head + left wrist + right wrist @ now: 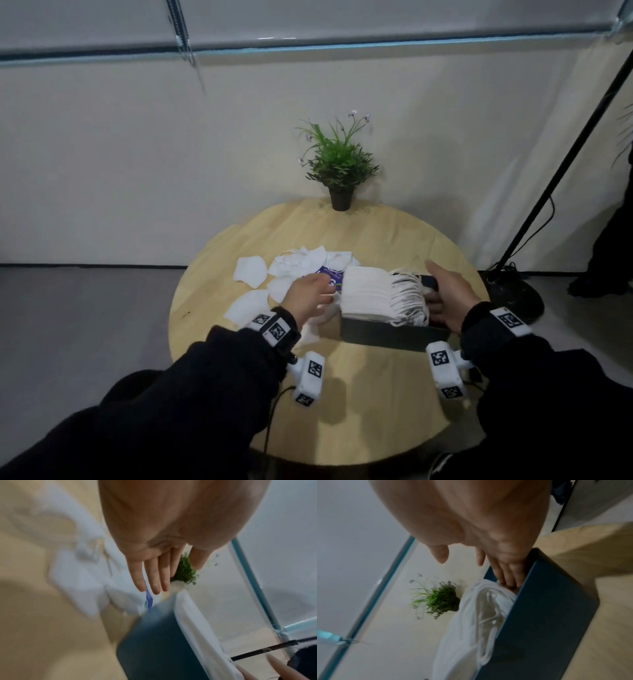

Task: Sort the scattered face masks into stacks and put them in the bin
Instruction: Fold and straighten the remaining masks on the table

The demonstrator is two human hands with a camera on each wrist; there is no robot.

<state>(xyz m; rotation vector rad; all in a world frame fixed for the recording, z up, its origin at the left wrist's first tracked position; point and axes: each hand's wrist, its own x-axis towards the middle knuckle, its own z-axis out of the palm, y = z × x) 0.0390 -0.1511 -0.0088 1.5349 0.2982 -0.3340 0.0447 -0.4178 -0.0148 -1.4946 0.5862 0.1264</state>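
Note:
A thick stack of white face masks (370, 294) stands on edge in a dark bin (387, 334) on the round wooden table (376, 404), ear loops to the right. My left hand (318, 294) is at the stack's left side, fingers (154, 577) straight and holding nothing. My right hand (440, 298) is at the stack's right side, its straight fingers (506, 574) reaching down into the bin (547, 615) against the ear loops (484, 608), thumb lifted. Several loose masks (251, 270) lie scattered to the left of the bin.
A purple and white packet (330, 274) lies partly under the loose masks behind the bin. A potted plant (340, 171) stands at the table's far edge. A black lamp stand (513, 294) rises from the floor on the right.

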